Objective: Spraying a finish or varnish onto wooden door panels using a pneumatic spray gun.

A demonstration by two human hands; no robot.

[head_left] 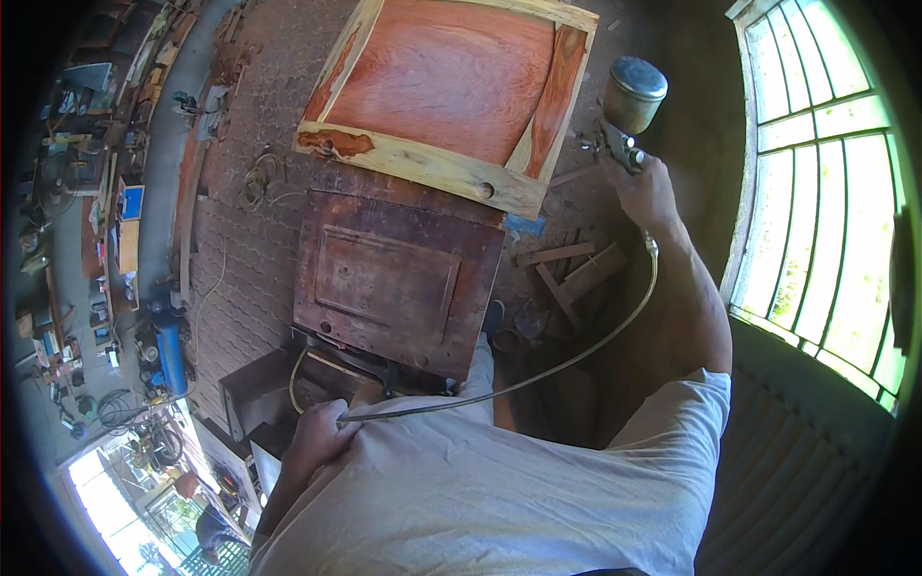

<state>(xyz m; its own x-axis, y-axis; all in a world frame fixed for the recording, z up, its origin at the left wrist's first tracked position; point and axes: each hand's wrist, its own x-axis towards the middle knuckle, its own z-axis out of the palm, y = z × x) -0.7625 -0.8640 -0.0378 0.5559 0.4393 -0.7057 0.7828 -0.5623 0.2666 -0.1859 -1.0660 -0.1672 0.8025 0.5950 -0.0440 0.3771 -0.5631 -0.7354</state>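
Observation:
In my right hand point(648, 197) is a spray gun point(619, 146) with a metal cup point(636, 94) on top, held out at the upper right. A thin air hose point(576, 357) runs from the gun's handle in a curve across my front. My left hand point(325, 432) grips that hose near my waist. Left of the gun lies a wooden panel point(451, 82), reddish brown in the middle with a pale, knotty frame. It rests at the far end of a worn dark cabinet door point(389, 278) with a raised rectangle.
A barred window point(821, 182) lets in light on the right. Wood scraps point(567, 274) lie on the floor beside the dark door. A long bench with many tools and a blue cylinder point(171, 355) fill the left side. A coiled cable point(261, 180) lies on the paved floor.

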